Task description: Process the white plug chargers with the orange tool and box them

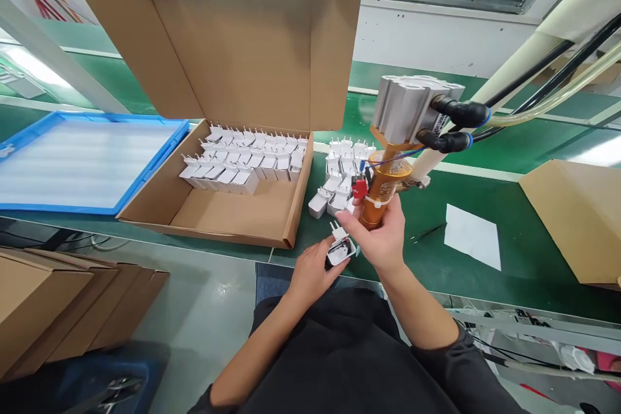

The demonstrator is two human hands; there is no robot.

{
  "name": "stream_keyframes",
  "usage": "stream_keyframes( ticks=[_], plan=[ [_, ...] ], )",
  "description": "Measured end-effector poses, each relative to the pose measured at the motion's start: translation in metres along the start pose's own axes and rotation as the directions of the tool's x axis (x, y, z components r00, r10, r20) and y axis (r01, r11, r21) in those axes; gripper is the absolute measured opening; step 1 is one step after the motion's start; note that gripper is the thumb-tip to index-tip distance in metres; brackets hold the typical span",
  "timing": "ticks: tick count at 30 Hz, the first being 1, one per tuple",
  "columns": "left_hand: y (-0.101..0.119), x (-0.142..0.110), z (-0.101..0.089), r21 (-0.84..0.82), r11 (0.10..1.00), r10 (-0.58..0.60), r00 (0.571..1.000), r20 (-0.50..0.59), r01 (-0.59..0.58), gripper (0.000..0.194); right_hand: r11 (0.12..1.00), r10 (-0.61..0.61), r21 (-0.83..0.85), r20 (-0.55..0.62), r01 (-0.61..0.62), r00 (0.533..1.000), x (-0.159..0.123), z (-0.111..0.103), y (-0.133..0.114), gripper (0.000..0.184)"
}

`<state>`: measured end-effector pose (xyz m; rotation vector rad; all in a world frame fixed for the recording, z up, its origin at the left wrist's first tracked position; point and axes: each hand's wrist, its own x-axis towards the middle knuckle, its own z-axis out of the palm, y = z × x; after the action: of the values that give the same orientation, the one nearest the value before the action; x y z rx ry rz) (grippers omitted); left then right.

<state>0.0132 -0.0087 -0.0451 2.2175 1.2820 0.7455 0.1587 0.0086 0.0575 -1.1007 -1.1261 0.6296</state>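
My left hand (pixel 313 275) is closed around a white plug adapter (pixel 341 251), whose casing is open at the top and shows dark parts inside. Its two-pin plug piece (pixel 338 231) sticks up at the far end. My right hand (pixel 385 236) grips a gold cylindrical tool (pixel 376 204) with a silver block (pixel 410 110) on top and a red connector at its side. The tool's lower end is partly hidden by my fingers, just above and right of the adapter. More white adapters (pixel 342 165) stand grouped on the green bench behind my hands.
An opened cardboard box (pixel 233 217) holds rows of white adapters. Left of it lies a blue-framed tray (pixel 87 162). White paper (pixel 471 236) and dark tweezers (pixel 427 233) lie to the right, near another cardboard box (pixel 577 220). Black hoses (pixel 557 77) run up from the tool.
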Motion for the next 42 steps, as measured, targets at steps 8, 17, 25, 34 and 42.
stream_keyframes(
  ticks=[8, 17, 25, 34, 42],
  plan=[
    [0.004, -0.006, -0.025, -0.109, 0.994, -0.021, 0.998, -0.057, 0.015, 0.034, 0.998, -0.055, -0.015, -0.016, 0.055, 0.998, -0.005, 0.024, -0.003, 0.045],
    [0.016, -0.003, -0.039, -0.162, 0.984, -0.081, 0.997, -0.002, 0.079, 0.036, 0.976, -0.175, -0.141, -0.060, 0.165, 0.983, -0.002, 0.024, -0.005, 0.027],
    [0.018, -0.001, -0.039, -0.176, 0.982, -0.062, 0.998, 0.011, 0.063, 0.032, 0.985, -0.153, -0.090, -0.041, 0.149, 0.987, -0.002, 0.023, -0.001, 0.026],
    [0.012, -0.005, -0.029, -0.172, 0.981, -0.083, 0.996, 0.011, 0.084, 0.035, 0.987, -0.158, -0.035, -0.027, 0.157, 0.987, -0.003, 0.024, -0.003, 0.033],
    [0.016, -0.003, -0.008, -0.231, 0.942, -0.239, 0.970, 0.044, 0.243, 0.032, 0.972, -0.234, -0.030, -0.028, 0.233, 0.972, -0.003, 0.033, -0.011, 0.036]
  ],
)
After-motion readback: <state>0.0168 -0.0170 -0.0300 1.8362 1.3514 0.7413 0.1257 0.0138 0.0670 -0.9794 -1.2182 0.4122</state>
